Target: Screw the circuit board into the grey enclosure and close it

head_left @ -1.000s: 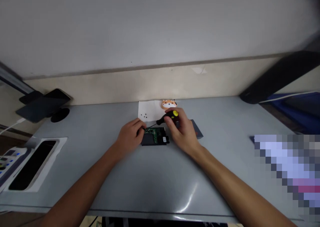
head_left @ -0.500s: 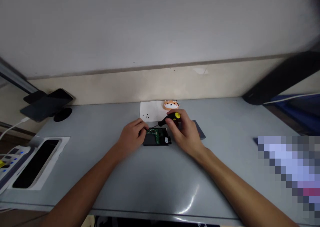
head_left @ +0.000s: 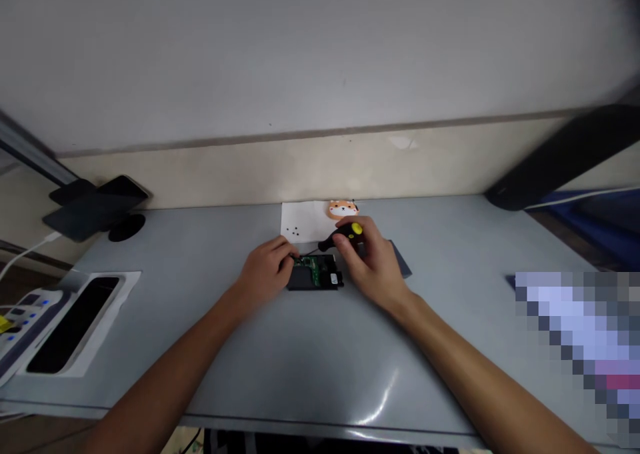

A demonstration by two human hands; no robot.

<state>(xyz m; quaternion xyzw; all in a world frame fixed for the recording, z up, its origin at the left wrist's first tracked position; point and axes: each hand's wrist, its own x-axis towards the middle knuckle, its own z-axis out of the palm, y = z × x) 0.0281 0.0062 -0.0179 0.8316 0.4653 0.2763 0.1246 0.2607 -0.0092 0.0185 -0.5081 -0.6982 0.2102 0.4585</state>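
A small black electronic device (head_left: 301, 280) lies on the table with its green circuit board (head_left: 315, 267) exposed. At its left edge is my left hand (head_left: 270, 267), fingers curled closed on the upper left corner. My right hand (head_left: 373, 261) grips a black screwdriver (head_left: 345, 235) with a yellow end cap. The screwdriver's thin shaft slants down left to the device's upper left corner, close to my left fingertips. What the tip touches is too small to make out. A dark flat panel (head_left: 401, 259) lies partly hidden beneath my right hand.
Behind the device, a white sheet (head_left: 306, 217) bears several tiny dark screws (head_left: 294, 231) and an orange-and-white animal-face case (head_left: 343, 209). On the left are a phone (head_left: 75, 324), a power strip (head_left: 30, 334) and a phone on a stand (head_left: 95, 207). A black cylinder (head_left: 565, 154) leans at right.
The view has shifted very slightly. Both hands, the screwdriver and the device keep nearly the same places relative to each other.
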